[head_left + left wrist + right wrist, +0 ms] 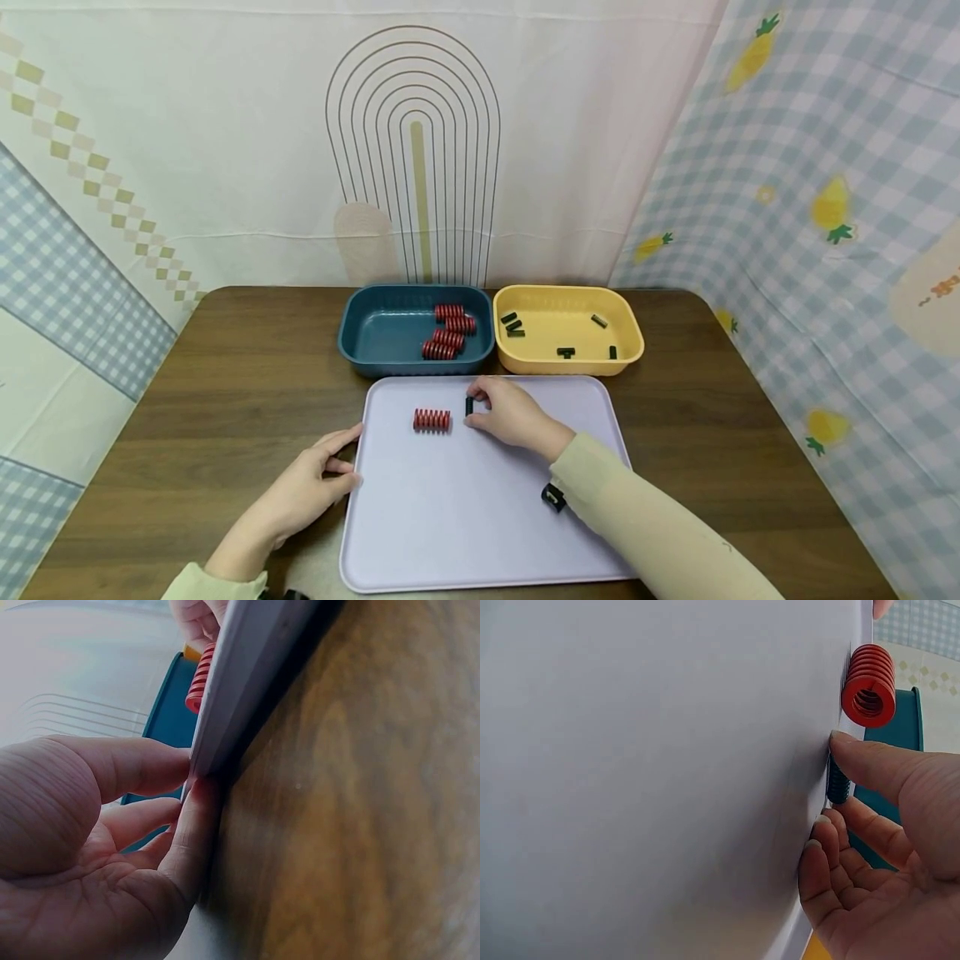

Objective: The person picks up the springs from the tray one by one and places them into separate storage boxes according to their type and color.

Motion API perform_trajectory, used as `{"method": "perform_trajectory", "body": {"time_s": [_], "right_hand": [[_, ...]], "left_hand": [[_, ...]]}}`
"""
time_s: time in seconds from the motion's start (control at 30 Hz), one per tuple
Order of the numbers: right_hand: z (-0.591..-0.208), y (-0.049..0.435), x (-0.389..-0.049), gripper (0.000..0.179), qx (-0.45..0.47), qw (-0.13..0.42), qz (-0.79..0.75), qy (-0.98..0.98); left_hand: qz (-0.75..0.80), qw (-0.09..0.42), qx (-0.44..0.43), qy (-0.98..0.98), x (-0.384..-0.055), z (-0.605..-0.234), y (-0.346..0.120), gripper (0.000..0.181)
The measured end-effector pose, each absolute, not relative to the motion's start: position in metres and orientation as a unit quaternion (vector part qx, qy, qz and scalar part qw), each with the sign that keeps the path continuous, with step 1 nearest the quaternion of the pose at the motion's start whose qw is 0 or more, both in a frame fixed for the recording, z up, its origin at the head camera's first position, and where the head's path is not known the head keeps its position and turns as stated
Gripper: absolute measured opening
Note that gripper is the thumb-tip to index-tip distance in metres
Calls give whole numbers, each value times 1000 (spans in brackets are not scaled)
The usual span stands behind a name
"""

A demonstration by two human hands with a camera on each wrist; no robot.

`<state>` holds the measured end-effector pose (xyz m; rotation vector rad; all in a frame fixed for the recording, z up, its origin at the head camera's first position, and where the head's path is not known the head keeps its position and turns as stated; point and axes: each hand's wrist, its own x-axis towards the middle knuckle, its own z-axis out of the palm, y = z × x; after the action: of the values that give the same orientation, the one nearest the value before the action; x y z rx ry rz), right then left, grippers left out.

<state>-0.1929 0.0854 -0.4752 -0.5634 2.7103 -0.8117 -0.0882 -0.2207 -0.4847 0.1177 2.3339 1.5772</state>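
Observation:
On the light lavender tray (480, 517), my right hand (513, 412) pinches a small dark green spring (469, 406) between thumb and fingertips. The right wrist view shows that spring (838, 780) lying along the tray surface, thumb at one end and a finger at the other. A larger red coil spring (432, 421) lies on the tray just left of it. My left hand (311, 483) rests at the tray's left edge, its thumb and fingertips touching the rim (214, 727), fingers fairly straight.
Behind the tray, a blue bin (382, 367) holds several red springs (448, 337). Beside it, a yellow bin (570, 367) has several small dark green springs (566, 352) scattered inside. All stand on a brown wooden table (247, 375), with patterned cloth (247, 150) hanging behind.

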Motion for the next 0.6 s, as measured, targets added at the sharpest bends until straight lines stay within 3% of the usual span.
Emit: {"method": "perform_trajectory", "body": {"time_s": [0.6], "right_hand": [[-479,83,-191,24,-197,102,-252,942]], "left_hand": [[551,165,35,817,-87,-484,-220,68]]}}
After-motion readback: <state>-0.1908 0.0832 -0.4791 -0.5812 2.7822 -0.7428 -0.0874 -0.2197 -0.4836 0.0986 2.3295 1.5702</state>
